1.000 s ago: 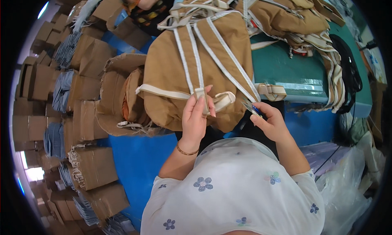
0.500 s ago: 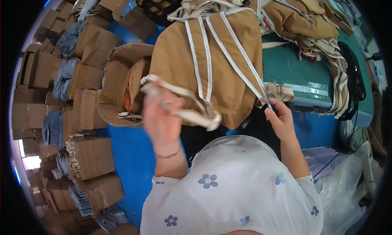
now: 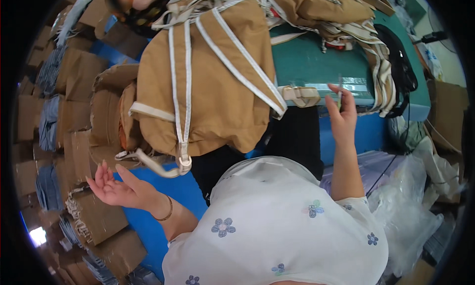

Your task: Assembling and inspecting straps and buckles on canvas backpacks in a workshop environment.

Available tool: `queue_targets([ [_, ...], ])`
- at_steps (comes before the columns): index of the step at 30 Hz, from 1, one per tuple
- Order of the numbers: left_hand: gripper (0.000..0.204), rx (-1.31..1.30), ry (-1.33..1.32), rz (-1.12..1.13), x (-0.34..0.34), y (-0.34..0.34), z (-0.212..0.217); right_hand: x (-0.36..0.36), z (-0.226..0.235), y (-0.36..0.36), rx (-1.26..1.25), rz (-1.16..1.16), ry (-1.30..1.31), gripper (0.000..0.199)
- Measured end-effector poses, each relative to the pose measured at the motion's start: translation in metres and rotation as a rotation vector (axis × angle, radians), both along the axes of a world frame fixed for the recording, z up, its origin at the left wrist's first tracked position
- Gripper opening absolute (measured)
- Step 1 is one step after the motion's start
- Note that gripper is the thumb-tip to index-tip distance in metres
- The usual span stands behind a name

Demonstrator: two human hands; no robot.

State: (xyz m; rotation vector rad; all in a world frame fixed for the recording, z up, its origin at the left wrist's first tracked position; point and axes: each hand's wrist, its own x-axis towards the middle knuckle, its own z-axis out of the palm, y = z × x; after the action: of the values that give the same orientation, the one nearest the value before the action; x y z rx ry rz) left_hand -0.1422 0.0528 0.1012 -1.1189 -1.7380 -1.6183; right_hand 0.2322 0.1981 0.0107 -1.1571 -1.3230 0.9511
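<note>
— Where is the tan backpack (image 3: 208,82)?
— It hangs over the green bench (image 3: 316,62) edge. The left hand (image 3: 118,188) is open and empty; the right hand (image 3: 341,114) pinches something thin.
— Which step?
— Probably trimming straps; next needs a careful grip on the strap (image 3: 161,166).

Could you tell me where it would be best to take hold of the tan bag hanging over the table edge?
Probably by the cream strap loop dangling from the tan bag at its lower edge, coming from below on the left, where the open left hand is nearest. The loop hangs free, so fingers could hook through it.
</note>
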Motion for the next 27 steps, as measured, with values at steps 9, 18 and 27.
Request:
queue_targets([
  [9,0.052,-0.779,-0.081,-1.104,0.124,0.057,-0.046,0.007,-0.022,0.005,-0.162,0.143,0.002,0.037],
  [18,0.041,-0.729,0.597,-0.786,0.155,0.118,-0.087,0.0,-0.026,0.013,-0.207,0.072,0.008,0.033],
  [27,0.024,-0.459,-0.047,-0.749,0.087,0.099,-0.053,-0.007,-0.032,0.017,-0.138,-0.019,0.202,0.027],
])
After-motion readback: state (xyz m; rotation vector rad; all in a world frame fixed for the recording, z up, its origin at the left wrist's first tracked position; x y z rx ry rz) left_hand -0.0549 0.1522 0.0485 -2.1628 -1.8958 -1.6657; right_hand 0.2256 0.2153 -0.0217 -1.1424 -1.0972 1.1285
